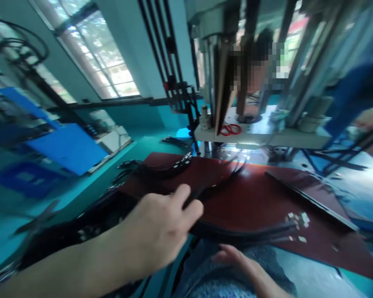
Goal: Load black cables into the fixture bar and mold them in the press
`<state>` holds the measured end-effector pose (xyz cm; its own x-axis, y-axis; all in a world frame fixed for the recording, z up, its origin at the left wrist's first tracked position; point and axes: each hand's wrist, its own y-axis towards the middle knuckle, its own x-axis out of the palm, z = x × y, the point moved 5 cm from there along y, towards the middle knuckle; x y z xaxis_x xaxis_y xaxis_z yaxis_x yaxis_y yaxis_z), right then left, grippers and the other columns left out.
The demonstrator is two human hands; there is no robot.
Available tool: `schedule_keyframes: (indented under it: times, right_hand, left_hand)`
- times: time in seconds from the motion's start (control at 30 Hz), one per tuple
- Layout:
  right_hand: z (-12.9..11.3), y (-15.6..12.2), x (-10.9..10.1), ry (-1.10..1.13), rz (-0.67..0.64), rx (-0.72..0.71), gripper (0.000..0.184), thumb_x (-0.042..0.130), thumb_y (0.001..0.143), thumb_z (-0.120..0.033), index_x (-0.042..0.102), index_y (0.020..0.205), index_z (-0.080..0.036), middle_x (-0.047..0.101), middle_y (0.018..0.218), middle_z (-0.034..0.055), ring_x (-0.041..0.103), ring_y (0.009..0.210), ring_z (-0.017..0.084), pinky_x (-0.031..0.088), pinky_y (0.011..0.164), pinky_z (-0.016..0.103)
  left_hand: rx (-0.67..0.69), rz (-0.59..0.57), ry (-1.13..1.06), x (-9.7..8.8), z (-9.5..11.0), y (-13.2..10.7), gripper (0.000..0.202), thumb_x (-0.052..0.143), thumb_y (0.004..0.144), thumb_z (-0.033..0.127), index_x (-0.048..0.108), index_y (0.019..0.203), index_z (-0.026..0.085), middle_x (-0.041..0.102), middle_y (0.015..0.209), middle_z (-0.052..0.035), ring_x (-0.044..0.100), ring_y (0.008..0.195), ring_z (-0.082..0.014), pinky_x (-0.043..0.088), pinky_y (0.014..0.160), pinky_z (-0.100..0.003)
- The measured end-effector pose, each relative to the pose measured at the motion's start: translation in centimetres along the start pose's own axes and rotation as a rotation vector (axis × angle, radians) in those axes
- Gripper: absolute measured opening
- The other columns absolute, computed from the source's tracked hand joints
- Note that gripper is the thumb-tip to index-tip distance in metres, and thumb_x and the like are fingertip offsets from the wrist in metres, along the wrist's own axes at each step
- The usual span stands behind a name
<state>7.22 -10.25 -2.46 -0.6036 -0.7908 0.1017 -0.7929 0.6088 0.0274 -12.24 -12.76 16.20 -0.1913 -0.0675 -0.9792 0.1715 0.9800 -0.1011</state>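
My left hand [161,227] is closed around a bundle of black cables [245,232] that runs to the right across a dark red work board [261,194]; the cable ends carry small pale connectors [298,218]. My right hand [236,258] lies low near my lap, under the bundle, with its fingers partly stretched out and nothing visible in them. More black cables with pale ends [161,165] lie heaped at the board's far left corner. The picture is smeared by motion.
A press machine [224,62] stands behind the board, with red scissors [230,129] on its white table [261,138]. Another person [257,66] sits behind the machine. A black bar [311,198] lies across the board's right side. Blue panels [68,147] lie at the left.
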Motion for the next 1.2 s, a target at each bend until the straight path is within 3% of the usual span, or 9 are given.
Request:
schedule_keyframes:
  times: [0.1,0.17,0.23,0.33,0.43,0.57,0.73,0.9,1.2]
  right_hand:
    - [0.3,0.8,0.3,0.178,0.128,-0.031,0.084,0.076,0.061,-0.051,0.036,0.134,-0.05,0.057,0.123,-0.0007,0.058,0.105,0.032,0.047,0.086,0.049]
    - [0.0,1.2,-0.6,0.42,0.277,-0.095,0.078,0.07,0.068,-0.054,0.032,0.137,-0.046,0.056,0.125,0.0025,0.057,0.106,0.029,0.047,0.086,0.048]
    - [-0.2,1.3,-2.0,0.596,0.395,-0.13,0.059,0.062,0.077,-0.053,0.045,0.131,-0.037,0.058,0.121,0.0064,0.054,0.11,0.028,0.044,0.089,0.047]
    - [-0.3,1.0,-4.1,0.54,0.494,-0.062,0.036,0.052,0.086,-0.046,0.061,0.114,-0.026,0.063,0.114,0.009,0.052,0.112,0.027,0.034,0.099,0.047]
    - [-0.6,0.9,-6.0,0.279,0.552,-0.039,0.029,0.051,0.089,-0.042,0.065,0.109,-0.026,0.062,0.115,0.0062,0.05,0.115,0.026,0.028,0.105,0.046]
    - [-1.8,2.0,-7.5,0.018,0.555,-0.128,0.033,0.054,0.086,-0.046,0.065,0.111,-0.027,0.055,0.124,0.0051,0.042,0.122,0.025,0.029,0.106,0.042]
    - [-2.6,2.7,-9.8,0.324,0.522,-0.133,0.047,0.056,0.083,-0.047,0.052,0.126,-0.028,0.054,0.125,0.0078,0.056,0.105,0.028,0.05,0.084,0.044]
    - [-6.0,1.2,-14.8,0.307,0.728,-0.349,0.041,0.055,0.085,-0.044,0.055,0.123,-0.028,0.054,0.128,0.006,0.049,0.118,0.026,0.037,0.1,0.043]
    - [-6.8,3.5,-16.3,-0.086,0.722,-0.103,0.041,0.052,0.085,-0.051,0.063,0.111,-0.022,0.065,0.112,0.0072,0.056,0.109,0.025,0.039,0.098,0.042]
  left_hand:
    - [0.355,-0.018,0.032,1.2,3.8,5.1,0.024,0.041,0.077,0.019,0.057,0.093,0.026,0.056,0.089,-0.0082,0.05,0.057,-0.0172,0.034,0.049,-0.03]
    - [0.499,-0.015,0.058,2.5,4.6,7.4,0.021,0.04,0.08,0.016,0.057,0.092,0.024,0.056,0.089,-0.0089,0.052,0.061,-0.0178,0.037,0.052,-0.031]
    - [0.572,-0.025,0.087,4.5,4.6,9.2,0.022,0.04,0.081,0.013,0.057,0.09,0.023,0.057,0.091,-0.0091,0.055,0.067,-0.0191,0.04,0.056,-0.032]
    - [0.603,-0.06,0.075,8.6,4.7,10.8,0.018,0.048,0.081,0.018,0.06,0.093,0.024,0.056,0.103,-0.0118,0.057,0.086,-0.0251,0.045,0.067,-0.036]
    - [0.621,-0.041,-0.061,11.0,6.2,11.4,0.03,0.061,0.075,0.041,0.061,0.102,0.027,0.048,0.125,-0.0133,0.048,0.109,-0.034,0.042,0.086,-0.049]
    - [0.6,-0.045,-0.532,9.6,9.6,12.8,0.039,0.054,0.08,0.047,0.059,0.109,0.022,0.057,0.113,-0.0102,0.052,0.104,-0.0253,0.042,0.091,-0.04]
    - [0.553,-0.482,-1.096,8.8,12.8,15.9,0.027,0.045,0.084,0.038,0.059,0.089,0.014,0.053,0.056,0.0028,0.049,0.046,-0.0101,0.04,0.048,-0.022]
    - [0.432,-0.542,-1.214,10.3,13.2,18.0,0.021,0.053,0.077,0.035,0.056,0.08,0.015,0.052,0.054,0.0038,0.047,0.044,-0.0087,0.035,0.041,-0.019]
    - [0.369,-0.557,-1.401,9.8,15.9,20.7,0.014,0.049,0.077,0.022,0.058,0.081,0.013,0.049,0.051,0.0048,0.043,0.038,-0.0063,0.032,0.037,-0.017]
